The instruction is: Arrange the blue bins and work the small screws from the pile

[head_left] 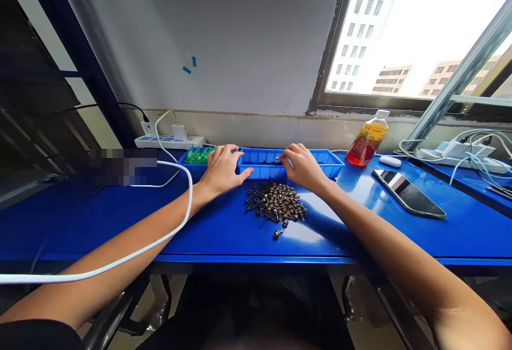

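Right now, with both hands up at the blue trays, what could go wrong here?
1. The white cable drapes over the left forearm; pulling the left hand back might drag it through the screw pile.
2. One loose screw lies close to the table's front edge and could get knocked off.
3. The right hand reaches over the tray; the bottle stands just beyond and a wide elbow swing may tip it.

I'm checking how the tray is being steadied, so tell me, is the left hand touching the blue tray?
Touching. The head view shows the left hand lying flat over the blue tray, fingers draped across its front rim beside the green parts, with no gap visible.
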A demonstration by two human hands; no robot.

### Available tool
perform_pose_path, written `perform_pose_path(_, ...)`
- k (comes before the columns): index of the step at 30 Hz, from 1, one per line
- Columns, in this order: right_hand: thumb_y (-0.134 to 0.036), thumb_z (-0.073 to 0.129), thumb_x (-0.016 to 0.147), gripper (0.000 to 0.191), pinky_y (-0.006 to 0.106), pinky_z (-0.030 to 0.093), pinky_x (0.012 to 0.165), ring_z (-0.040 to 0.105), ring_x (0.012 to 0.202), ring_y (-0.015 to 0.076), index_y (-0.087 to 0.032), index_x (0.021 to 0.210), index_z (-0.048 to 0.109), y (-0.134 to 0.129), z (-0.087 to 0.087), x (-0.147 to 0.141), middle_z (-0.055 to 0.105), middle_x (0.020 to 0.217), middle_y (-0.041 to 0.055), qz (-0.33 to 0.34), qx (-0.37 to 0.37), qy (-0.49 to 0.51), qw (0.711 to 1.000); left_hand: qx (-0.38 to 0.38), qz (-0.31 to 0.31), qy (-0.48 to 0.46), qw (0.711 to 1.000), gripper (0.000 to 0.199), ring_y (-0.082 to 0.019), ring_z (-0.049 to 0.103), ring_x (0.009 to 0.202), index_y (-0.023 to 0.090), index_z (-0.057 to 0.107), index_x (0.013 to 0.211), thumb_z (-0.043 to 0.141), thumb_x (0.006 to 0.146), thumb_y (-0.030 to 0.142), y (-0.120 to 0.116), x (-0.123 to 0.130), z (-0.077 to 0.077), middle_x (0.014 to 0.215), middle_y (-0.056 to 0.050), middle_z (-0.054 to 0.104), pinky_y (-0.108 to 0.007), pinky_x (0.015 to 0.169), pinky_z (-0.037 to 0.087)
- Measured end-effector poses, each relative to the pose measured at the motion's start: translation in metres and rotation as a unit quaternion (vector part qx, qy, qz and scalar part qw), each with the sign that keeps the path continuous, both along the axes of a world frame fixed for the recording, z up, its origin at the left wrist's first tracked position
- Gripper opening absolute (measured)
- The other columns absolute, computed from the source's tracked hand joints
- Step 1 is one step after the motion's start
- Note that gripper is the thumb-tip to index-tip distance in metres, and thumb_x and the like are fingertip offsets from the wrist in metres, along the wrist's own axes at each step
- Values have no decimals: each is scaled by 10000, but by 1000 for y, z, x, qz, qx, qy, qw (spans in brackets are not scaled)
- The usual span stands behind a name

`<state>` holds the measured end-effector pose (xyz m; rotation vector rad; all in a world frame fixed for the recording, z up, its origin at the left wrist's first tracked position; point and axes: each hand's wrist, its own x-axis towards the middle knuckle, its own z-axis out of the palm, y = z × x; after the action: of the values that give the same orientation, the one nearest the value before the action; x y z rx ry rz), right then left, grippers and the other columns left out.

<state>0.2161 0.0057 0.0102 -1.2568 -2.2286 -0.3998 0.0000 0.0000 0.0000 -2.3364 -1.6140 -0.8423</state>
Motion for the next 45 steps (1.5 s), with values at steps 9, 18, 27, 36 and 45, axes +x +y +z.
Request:
perform_pose_path(9,-194,429,897,221,355,407,769,522,878,217,-178,811,632,-19,-10,-28,644,875,90,114,38,8,993,-5,-182,-112,977,192,-197,577,886,149,607,959,529,823,259,-20,18,-2,900,-53,666,-342,842,452)
perform_pose_path(18,-207,479,870,135,358,417,781,545,897,231,-175,920,601,-19,-14,-27,661,906,94,128,43,21,991,-43,-179,-166,969,235,-154,600,680,141,637,901,506,850,330,-18,14,0,757,-34,680,-270,651,444)
perform_pose_path(27,-213,367,924,219,334,447,756,532,812,208,-194,899,583,-15,-15,-25,641,859,85,162,69,-15,984,-73,-197,-138,968,363,-125,541,547,125,651,869,409,888,394,-22,15,1,661,-26,657,-246,535,367)
perform_pose_path(36,-268,358,908,229,373,444,803,547,864,222,-207,825,562,0,21,21,624,877,95,35,99,91,990,-111,-199,-105,968,321,-155,588,661,137,634,967,430,859,360,-22,16,0,777,-42,673,-277,622,441)
perform_pose_path(45,-350,559,771,220,349,455,682,581,737,235,-183,628,558,27,20,99,593,696,83,-353,-235,191,885,-148,-216,-6,965,256,-201,625,825,151,649,959,464,839,281,-21,17,-3,937,-80,679,-323,763,488)
